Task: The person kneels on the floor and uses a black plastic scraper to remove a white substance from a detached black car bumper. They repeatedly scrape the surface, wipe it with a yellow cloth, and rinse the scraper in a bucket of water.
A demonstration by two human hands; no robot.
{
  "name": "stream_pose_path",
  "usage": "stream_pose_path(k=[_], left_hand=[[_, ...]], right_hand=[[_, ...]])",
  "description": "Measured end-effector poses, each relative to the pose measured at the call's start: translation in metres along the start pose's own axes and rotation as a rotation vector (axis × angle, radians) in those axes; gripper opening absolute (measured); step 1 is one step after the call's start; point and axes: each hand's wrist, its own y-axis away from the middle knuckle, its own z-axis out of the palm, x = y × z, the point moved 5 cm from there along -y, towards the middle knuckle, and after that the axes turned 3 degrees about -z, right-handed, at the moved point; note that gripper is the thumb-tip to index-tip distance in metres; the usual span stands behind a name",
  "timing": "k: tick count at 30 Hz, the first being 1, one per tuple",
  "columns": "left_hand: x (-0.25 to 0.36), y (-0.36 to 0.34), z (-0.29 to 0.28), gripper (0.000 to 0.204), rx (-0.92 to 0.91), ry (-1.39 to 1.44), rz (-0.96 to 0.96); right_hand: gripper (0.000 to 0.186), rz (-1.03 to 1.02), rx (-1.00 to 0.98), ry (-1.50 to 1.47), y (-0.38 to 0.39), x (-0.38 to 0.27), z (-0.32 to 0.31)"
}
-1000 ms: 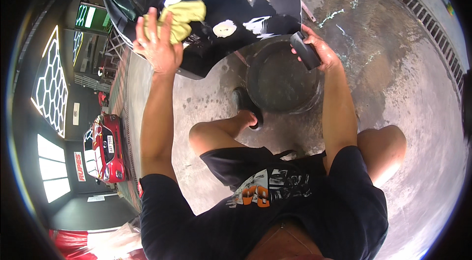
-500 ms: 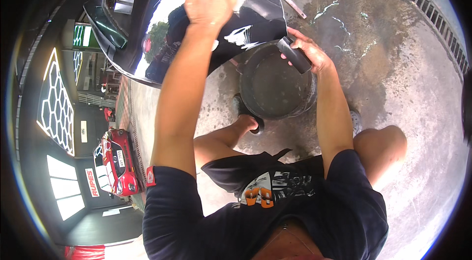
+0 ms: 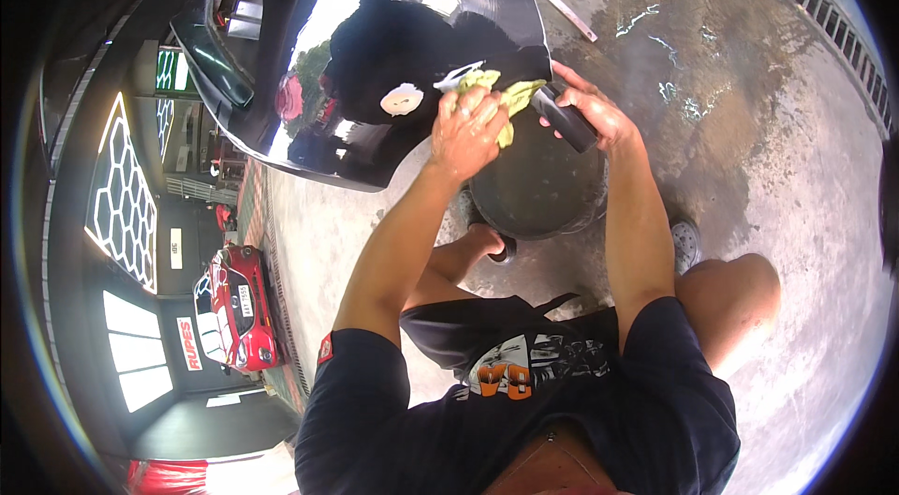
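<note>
A glossy black car bumper [image 3: 412,45] fills the upper middle, its surface full of reflections. My left hand [image 3: 468,134] is closed on a crumpled yellow-green cloth [image 3: 517,100], pressed to the bumper's near lower edge. On the panel beside it shows a pale oval spot [image 3: 402,100]. My right hand [image 3: 599,116] grips a dark, block-like piece [image 3: 566,120] whose kind I cannot make out. Its fingers reach up to the bumper's right corner. Below both hands stands a round dark tub [image 3: 543,223].
A light-coloured strip [image 3: 567,10] sticks out past the bumper's right edge. The concrete floor [image 3: 740,148] has wet patches, and a drain grate [image 3: 805,13] curves along the far right. A red car [image 3: 245,308] stands at far left. My feet flank the tub.
My left hand has come down with the cloth from the upper part of the bumper to its near edge. The right hand stays about where it was, with the dark piece.
</note>
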Motion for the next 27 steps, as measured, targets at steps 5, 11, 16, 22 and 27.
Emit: stream_pose_path(k=[5,11,16,22,27], left_hand=[[0.024,0.048,0.015,0.045,-0.052,0.271,-0.179],[0.031,0.108,0.043,0.039,-0.085,0.690,-0.822],[0.039,0.147,0.074,0.034,-0.154,1.337,-1.416],[0.087,0.145,0.112,0.049,-0.533,1.532,-1.237],[0.145,0.123,0.147,0.068,-0.812,1.033,-1.039]], right_hand=[[0.086,-0.022,0.089,0.056,0.008,0.000,0.004],[0.069,-0.065,0.248,-0.014,0.023,0.013,-0.015],[0.048,-0.097,0.386,-0.092,0.031,0.028,-0.035],[0.042,-0.147,0.413,-0.128,0.039,0.036,-0.030],[0.043,-0.145,0.436,-0.130,0.040,0.036,-0.021]])
